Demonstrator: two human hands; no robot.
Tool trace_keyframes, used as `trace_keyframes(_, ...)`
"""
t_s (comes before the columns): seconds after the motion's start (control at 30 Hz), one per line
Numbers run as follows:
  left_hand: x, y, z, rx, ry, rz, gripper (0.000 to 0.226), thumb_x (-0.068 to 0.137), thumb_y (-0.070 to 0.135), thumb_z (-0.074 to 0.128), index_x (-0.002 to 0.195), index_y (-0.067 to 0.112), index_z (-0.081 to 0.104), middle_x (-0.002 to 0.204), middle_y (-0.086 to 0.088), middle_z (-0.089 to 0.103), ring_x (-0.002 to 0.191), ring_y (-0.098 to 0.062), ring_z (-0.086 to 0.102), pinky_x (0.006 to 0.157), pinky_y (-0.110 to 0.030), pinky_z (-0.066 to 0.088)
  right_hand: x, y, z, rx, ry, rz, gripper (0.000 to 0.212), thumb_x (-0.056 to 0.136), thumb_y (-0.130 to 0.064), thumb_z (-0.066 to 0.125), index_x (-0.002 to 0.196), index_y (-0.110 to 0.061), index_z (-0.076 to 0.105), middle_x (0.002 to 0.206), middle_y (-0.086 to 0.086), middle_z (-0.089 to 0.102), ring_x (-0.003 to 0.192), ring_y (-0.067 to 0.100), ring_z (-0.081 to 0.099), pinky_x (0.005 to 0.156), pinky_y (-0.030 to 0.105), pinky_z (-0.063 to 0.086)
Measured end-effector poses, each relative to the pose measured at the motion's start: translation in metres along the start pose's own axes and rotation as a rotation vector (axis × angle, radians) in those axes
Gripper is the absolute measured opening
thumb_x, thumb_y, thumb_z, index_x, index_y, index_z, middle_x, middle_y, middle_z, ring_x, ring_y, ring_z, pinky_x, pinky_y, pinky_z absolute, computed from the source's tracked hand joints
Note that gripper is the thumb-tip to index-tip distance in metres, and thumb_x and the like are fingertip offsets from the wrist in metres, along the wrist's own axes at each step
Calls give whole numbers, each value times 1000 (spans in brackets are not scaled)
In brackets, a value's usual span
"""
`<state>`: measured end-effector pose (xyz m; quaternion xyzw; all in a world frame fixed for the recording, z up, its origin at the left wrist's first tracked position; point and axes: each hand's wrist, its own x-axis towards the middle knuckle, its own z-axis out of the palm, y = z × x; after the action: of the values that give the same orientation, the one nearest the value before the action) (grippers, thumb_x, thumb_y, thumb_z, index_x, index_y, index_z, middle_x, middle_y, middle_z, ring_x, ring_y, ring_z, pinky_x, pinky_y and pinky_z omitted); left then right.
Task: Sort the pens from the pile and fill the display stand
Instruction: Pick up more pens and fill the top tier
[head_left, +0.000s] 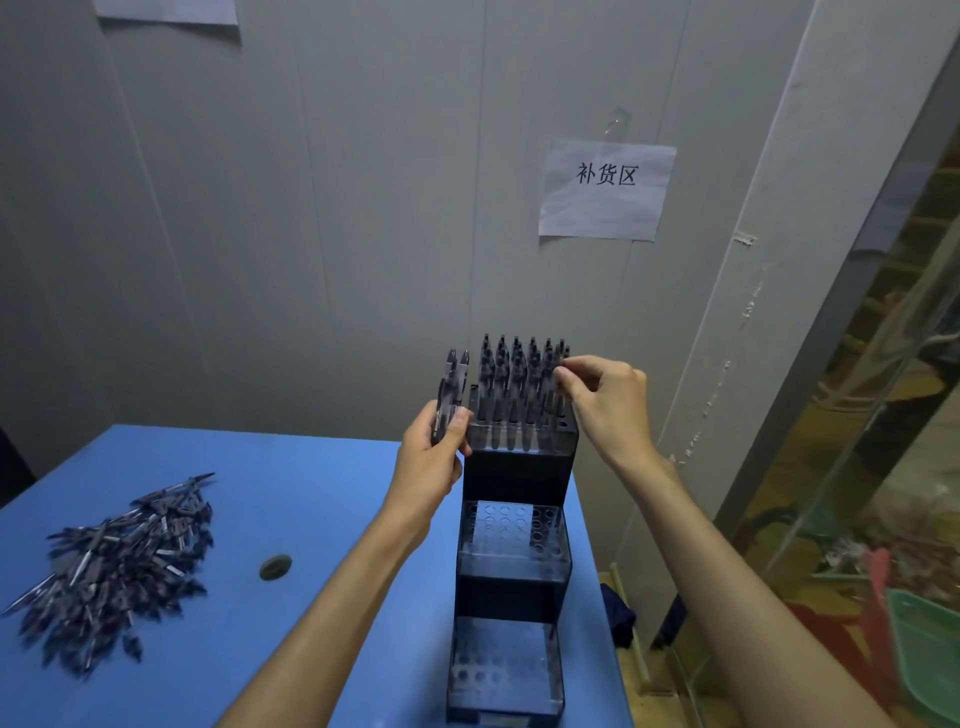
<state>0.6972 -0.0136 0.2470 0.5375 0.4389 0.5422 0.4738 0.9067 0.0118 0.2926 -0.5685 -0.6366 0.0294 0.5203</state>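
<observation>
Right hand pinches an upright pen over the display stand top tier.
Left hand grips two spare pens (also upright) just left.

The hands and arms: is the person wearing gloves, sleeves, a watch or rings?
No. The left hand and right hand are bare, with no gloves. Both forearms are uncovered right to the picture's bottom edge, so no sleeves show. No watch, bracelet or ring is visible.

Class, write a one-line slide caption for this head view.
Right hand seats a pen in the display stand top tier; left hand holds spare pens; pile waits.
</observation>
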Motion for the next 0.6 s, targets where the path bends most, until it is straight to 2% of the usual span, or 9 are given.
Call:
trace_keyframes(0.1, 1, -2, 2, -6, 10, -26, 18, 107, 33, 48, 103, 20, 59, 75, 1, 55, 52, -9, 33, 43, -15, 29, -9, 4, 4, -26, -24, 11, 17, 91, -18, 72, 105, -10, 78, 91, 1, 78, 82, 7, 70, 87, 27, 58)
trace_keyframes(0.23, 1, -1, 5, -22, -5, -37, 16, 108, 27, 46, 96, 19, 53, 79, -1, 59, 52, -7, 35, 44, -15, 30, -13, 8, 4, -28, -23, 41, 18, 91, -21, 72, 105, -11, 78, 90, -1, 77, 81, 5, 70, 85, 24, 58)
trace_keyframes(0.33, 0, 1, 9, -47, -19, -25, 15, 106, 28, 51, 96, 17, 55, 79, -1, 60, 50, -3, 40, 45, -16, 32, -11, 8, -2, -48, -16, 45, 17, 90, -23, 74, 99, -11, 79, 85, -1, 77, 76, 4, 69, 79, 18, 55)
trace_keyframes(0.47, -3, 6, 15, -126, -34, -12, 13, 102, 28, 58, 100, 16, 62, 76, 0, 60, 49, -2, 43, 45, -15, 32, -13, 5, -9, 17, 6, 72, 17, 89, -30, 74, 92, -15, 81, 75, -8, 75, 70, 2, 70, 77, 29, 60)
trace_keyframes(0.6, -5, 8, 23, -133, -50, -1, 14, 97, 29, 66, 101, 17, 69, 78, -6, 65, 49, -8, 39, 43, -18, 33, -17, -10, -13, 277, -149, 144, 18, 91, -29, 72, 96, -14, 79, 77, -2, 76, 70, 12, 73, 73, 31, 62)
